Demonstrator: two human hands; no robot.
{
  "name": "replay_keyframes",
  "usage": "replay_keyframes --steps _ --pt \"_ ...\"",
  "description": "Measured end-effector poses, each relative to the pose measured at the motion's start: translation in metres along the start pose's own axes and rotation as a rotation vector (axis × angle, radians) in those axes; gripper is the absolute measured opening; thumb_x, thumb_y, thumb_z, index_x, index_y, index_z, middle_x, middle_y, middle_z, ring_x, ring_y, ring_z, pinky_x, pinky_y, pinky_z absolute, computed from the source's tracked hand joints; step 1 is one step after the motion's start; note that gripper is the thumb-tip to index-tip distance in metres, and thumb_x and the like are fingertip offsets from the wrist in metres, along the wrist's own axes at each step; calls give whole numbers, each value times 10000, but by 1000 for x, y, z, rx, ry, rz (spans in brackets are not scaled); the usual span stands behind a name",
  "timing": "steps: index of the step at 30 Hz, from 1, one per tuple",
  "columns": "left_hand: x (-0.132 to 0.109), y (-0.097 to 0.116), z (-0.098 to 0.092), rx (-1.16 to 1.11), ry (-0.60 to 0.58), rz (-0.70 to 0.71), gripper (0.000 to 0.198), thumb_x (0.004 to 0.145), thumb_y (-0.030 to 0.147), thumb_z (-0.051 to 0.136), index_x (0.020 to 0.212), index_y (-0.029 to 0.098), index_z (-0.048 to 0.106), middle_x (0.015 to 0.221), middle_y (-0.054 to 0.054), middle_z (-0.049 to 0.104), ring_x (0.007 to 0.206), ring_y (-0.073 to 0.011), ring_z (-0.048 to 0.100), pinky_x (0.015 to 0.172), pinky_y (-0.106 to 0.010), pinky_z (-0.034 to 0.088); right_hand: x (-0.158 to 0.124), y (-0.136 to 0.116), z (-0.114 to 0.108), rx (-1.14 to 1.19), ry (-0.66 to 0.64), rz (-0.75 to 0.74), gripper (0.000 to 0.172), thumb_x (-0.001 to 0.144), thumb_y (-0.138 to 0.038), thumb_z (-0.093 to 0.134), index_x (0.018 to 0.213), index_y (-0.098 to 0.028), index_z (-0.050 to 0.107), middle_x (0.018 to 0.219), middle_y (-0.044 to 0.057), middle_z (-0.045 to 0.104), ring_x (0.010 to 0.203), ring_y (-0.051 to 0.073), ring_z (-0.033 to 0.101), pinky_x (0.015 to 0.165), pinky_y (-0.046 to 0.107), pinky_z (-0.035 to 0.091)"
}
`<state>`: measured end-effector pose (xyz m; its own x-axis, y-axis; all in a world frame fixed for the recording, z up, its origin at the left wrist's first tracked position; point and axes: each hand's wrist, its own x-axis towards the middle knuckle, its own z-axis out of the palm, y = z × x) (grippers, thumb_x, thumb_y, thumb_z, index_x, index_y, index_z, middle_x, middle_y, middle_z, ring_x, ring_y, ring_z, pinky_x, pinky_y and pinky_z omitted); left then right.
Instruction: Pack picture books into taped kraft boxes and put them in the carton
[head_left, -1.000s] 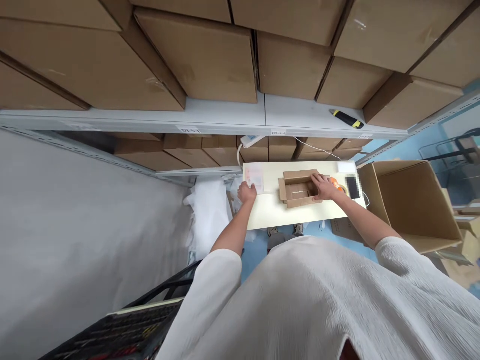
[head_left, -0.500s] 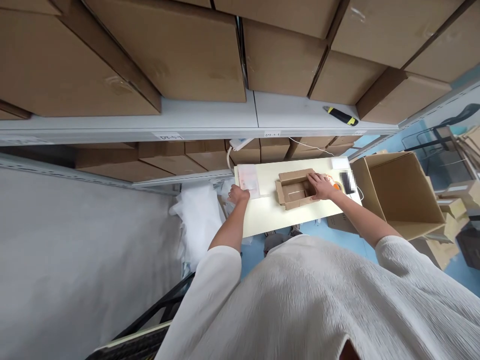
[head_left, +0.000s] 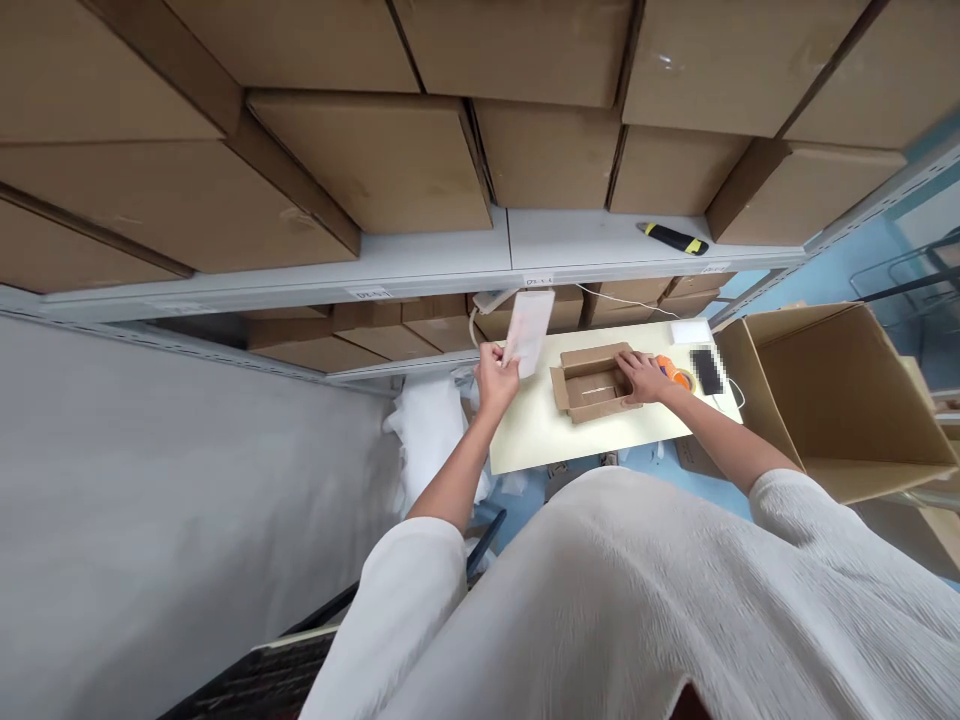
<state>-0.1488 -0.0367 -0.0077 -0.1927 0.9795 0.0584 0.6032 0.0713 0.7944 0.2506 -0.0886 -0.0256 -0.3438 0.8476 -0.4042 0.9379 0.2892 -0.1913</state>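
Left hand [head_left: 495, 378] lifts a packet [head_left: 529, 331] — right hand [head_left: 639, 377] steadies the box [head_left: 589, 382].

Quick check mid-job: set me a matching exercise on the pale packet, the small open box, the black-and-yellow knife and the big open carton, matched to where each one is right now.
Things:
1. pale packet
2. small open box
3. black-and-yellow knife
4. big open carton

Places:
A. lying on the grey shelf
B. on the pale table, with the right hand at its edge
C. held up above the table in the left hand
D. standing to the right of the table

Pairs: 1-C, 2-B, 3-A, 4-D.
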Motion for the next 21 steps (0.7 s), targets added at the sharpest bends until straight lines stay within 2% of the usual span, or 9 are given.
replay_keyframes --steps 3,6,10,14,16,18,21 --pt "-13 42 2 37 -63 173 291 915 235 722 1044 289 467 1068 -16 696 1041 -251 656 1066 -401 436 0 4 4 32 18 -29 1402 786 -651 879 1844 -236 56 1865 196 217 1666 518 216 1311 678 262" --pt "-24 72 22 116 -263 264 235 939 215 676 1052 285 481 1041 -19 710 1026 -268 665 1088 -431 397 -4 9 12 90 52 -23 1417 803 -683 856 1842 -215 14 1877 217 149 1686 498 199 1332 662 228" --pt "-33 86 57 291 -549 262 229 928 196 659 1089 280 520 910 2 693 972 -289 659 1075 -447 356 -18 22 26 166 109 53 1421 813 -682 844 1836 -196 -14 1881 247 72 1716 485 134 1345 668 191" --pt "-36 86 85 398 -716 212 247 919 185 693 1112 274 568 871 0 698 990 -314 670 1070 -443 345 -34 39 36 210 154 109 1415 825 -646 854 1830 -196 -35 1880 260 49 1735 462 83 1354 652 182" --pt "-37 87 94 435 -750 197 263 905 178 726 1113 269 594 884 -12 709 1021 -328 682 1089 -454 342 -40 45 38 241 171 138 1405 832 -656 850 1831 -227 -40 1881 256 43 1723 481 129 1331 674 230" --pt "-39 87 97 454 -718 219 265 902 181 744 1118 262 613 986 -56 738 1116 -355 675 1116 -478 340 -44 47 36 289 196 169 1368 852 -672 824 1832 -248 -32 1879 253 74 1701 495 202 1301 689 294" --pt "-45 81 90 416 -530 278 178 981 213 662 1150 254 628 1267 -141 722 1295 -382 606 1140 -512 362 -47 47 30 394 252 159 1203 950 -644 706 1834 -250 -9 1839 231 255 1639 447 368 1268 637 401"
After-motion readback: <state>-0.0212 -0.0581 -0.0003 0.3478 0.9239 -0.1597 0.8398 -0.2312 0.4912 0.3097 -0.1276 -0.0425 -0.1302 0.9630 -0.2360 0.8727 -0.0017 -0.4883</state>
